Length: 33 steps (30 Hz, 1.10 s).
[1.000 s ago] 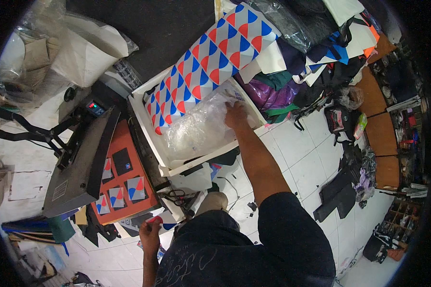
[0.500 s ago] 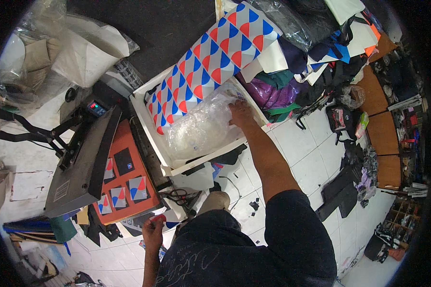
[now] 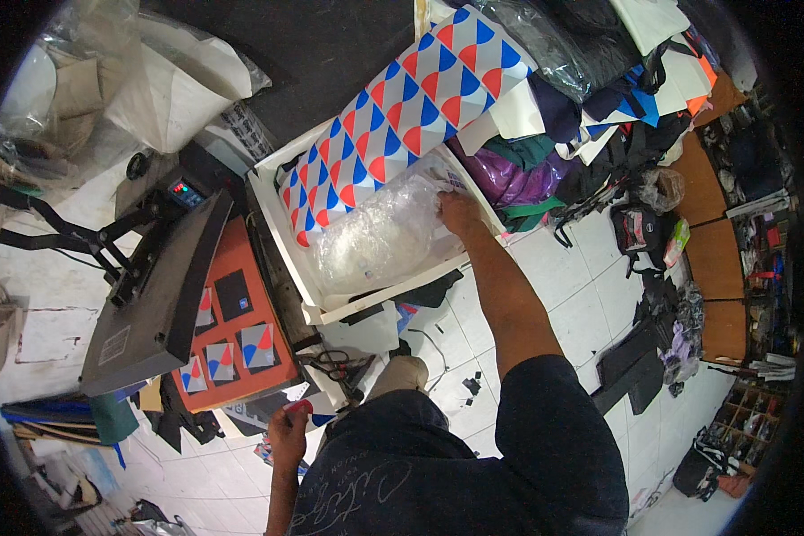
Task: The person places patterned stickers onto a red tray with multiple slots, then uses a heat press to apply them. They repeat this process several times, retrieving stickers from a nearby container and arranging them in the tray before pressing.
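My right hand [image 3: 460, 214] is inside a white open box [image 3: 389, 299], at its right side. Its fingers are bent against the edge of a clear, crinkled plastic bag [image 3: 371, 239] and appear to pinch it. Across the back of the box lies a grey sheet [image 3: 420, 80] printed with red and blue shapes. Lower down, my left hand [image 3: 286, 435] is closed on a small red object [image 3: 300, 406], mostly hidden by the fingers, its kind unclear. Left of the box, an open heat press [image 3: 161, 295] has several patterned pieces [image 3: 259, 346] on its orange bed [image 3: 241, 255].
Scissors [image 3: 335, 362] lie between the press and my legs. Folded fabrics and a purple plastic-wrapped bundle [image 3: 514, 174] are heaped right of the box. Black pieces [image 3: 630, 366] lie on the white tiled floor. Wooden cabinets [image 3: 722, 259] line the far right.
My right hand has drawn its spread fingers together at the bag's right edge. The left hand keeps the red object in nearly the same place. The view has shifted slightly.
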{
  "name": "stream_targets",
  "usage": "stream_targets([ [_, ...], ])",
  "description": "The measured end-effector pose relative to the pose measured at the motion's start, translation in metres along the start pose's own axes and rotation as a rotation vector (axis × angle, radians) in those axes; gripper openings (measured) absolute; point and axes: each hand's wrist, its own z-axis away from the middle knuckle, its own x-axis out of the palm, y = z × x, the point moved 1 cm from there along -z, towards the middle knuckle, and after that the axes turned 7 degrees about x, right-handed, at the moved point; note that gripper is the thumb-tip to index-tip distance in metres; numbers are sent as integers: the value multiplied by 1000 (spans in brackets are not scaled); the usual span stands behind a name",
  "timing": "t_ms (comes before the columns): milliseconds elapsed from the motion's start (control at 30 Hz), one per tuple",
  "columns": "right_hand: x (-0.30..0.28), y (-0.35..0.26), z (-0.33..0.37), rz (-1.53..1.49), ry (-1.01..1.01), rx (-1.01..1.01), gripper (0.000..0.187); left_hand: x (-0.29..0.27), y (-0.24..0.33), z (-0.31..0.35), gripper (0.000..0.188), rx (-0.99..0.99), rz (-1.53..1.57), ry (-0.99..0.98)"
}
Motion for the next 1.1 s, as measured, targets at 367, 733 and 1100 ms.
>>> stream_targets([
  [367,-9,-13,29,-23,-4,-18,64,5,13,1,18,5,-24,19],
  [733,1,-8,14,-138,149,-80,25,-2,-2,6,22,41,-127,19],
  [1100,-51,-25,104,-210,637,-137,12,3,11,7,23,101,-121,18],
])
